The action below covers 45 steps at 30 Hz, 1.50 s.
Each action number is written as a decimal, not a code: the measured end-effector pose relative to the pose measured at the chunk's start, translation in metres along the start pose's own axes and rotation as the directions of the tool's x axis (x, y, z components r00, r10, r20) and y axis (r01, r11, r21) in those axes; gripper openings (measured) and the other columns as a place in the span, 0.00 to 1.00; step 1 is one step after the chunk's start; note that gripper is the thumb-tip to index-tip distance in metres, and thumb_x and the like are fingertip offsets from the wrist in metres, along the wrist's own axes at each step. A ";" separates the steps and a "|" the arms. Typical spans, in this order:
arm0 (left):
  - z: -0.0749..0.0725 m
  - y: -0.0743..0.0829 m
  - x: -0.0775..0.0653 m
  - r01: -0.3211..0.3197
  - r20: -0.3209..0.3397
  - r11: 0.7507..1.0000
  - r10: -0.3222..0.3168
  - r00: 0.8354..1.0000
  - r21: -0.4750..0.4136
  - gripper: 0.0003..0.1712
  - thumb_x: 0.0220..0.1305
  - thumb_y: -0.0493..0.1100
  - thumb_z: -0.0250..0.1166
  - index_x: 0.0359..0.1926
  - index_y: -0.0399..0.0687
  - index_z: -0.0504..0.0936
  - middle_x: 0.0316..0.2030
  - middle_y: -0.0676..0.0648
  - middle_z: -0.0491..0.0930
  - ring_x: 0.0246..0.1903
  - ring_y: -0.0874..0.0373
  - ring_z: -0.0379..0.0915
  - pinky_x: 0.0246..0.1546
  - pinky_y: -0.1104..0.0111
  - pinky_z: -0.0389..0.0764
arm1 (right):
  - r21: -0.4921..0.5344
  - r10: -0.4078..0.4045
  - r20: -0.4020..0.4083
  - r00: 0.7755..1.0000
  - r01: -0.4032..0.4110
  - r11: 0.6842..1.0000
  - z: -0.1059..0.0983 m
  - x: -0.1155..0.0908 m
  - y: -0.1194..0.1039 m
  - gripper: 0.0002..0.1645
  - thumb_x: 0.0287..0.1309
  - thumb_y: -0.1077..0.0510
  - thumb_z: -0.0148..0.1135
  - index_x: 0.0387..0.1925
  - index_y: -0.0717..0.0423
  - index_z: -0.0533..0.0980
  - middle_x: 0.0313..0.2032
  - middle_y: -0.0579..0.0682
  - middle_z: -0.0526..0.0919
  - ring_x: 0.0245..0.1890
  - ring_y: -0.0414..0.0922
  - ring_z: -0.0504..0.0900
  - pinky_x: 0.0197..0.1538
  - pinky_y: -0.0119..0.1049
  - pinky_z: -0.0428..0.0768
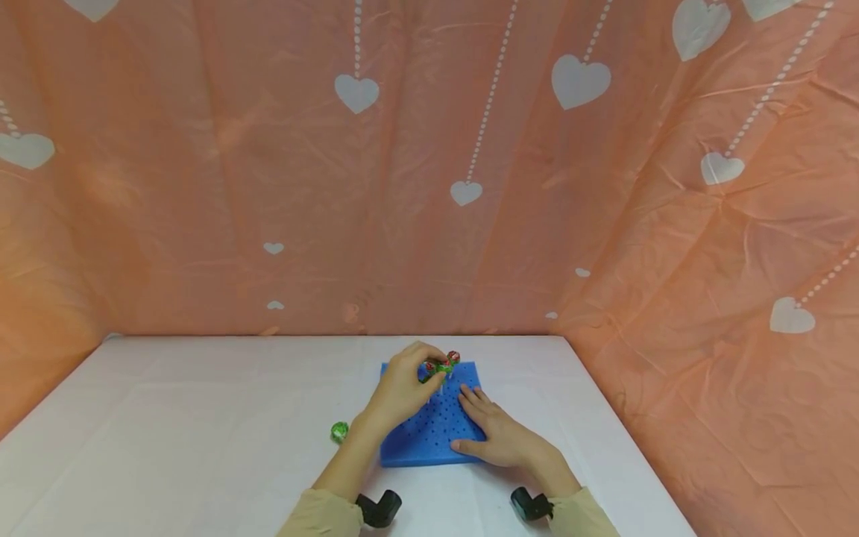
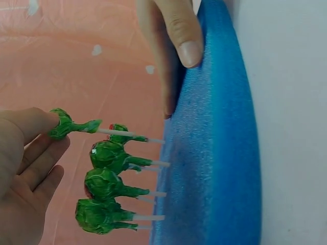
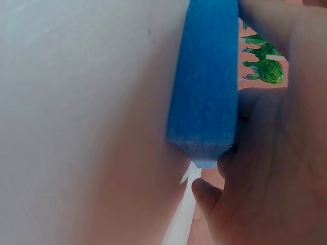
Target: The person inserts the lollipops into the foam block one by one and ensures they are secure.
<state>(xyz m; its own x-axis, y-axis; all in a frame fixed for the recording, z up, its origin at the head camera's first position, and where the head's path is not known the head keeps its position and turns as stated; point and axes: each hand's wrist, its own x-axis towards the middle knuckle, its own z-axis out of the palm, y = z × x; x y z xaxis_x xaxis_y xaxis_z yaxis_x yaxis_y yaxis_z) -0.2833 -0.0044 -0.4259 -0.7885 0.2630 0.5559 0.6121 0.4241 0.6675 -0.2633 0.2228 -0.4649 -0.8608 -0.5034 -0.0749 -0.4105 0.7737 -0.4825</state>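
My left hand point(image 1: 400, 384) pinches the green wrapped head of a lollipop point(image 2: 62, 124) between thumb and fingers. Its white stick points toward the blue foam board point(image 1: 429, 451), which is dotted with small holes. Whether the stick tip touches the board cannot be told. Several other lollipops point(image 2: 104, 182) with green and red wrappers stand with their sticks in the board's far part, close to that hand. On the board's right side rests my right hand point(image 1: 506, 438), fingers straight and thumb spread along the near edge.
One more green lollipop point(image 1: 339, 432) lies on the white table point(image 1: 201, 425), left of the board and beside my left forearm. Behind and to the right, an orange curtain point(image 1: 403, 253) with white hearts borders the table. Black wrist cameras point(image 1: 381, 509) sit at both cuffs.
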 end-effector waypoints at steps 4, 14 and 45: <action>0.001 0.000 0.000 0.017 0.026 0.999 -0.018 0.999 0.041 0.11 0.67 0.35 0.71 0.50 0.44 0.85 0.51 0.46 0.84 0.52 0.48 0.81 0.54 0.49 0.83 | -0.005 0.005 0.005 1.000 -0.005 1.000 -0.001 0.000 0.000 0.56 0.67 0.31 0.62 0.81 0.59 0.54 0.82 0.53 0.49 0.82 0.58 0.42 0.77 0.64 0.52; 0.006 -0.005 -0.001 -0.005 0.060 0.995 0.000 0.998 0.095 0.10 0.67 0.34 0.71 0.49 0.43 0.85 0.46 0.48 0.84 0.44 0.55 0.83 0.46 0.62 0.86 | -0.005 -0.003 -0.001 1.000 0.003 1.000 -0.002 0.001 0.000 0.56 0.67 0.31 0.62 0.81 0.58 0.55 0.82 0.54 0.49 0.82 0.59 0.43 0.77 0.64 0.53; 0.012 -0.010 -0.005 0.029 0.106 0.983 -0.048 0.993 0.180 0.12 0.66 0.37 0.72 0.50 0.46 0.86 0.48 0.48 0.85 0.52 0.49 0.82 0.55 0.54 0.83 | 0.008 0.007 0.000 1.000 -0.007 1.000 0.000 0.000 -0.003 0.56 0.67 0.32 0.62 0.81 0.59 0.54 0.82 0.56 0.49 0.82 0.59 0.42 0.77 0.65 0.52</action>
<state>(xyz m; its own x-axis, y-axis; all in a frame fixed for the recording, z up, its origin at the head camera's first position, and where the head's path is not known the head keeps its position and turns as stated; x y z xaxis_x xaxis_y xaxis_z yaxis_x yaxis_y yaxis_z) -0.2866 0.0007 -0.4411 -0.8191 0.3324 0.4674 0.5683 0.5807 0.5829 -0.2621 0.2207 -0.4637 -0.8637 -0.4978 -0.0784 -0.4020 0.7743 -0.4887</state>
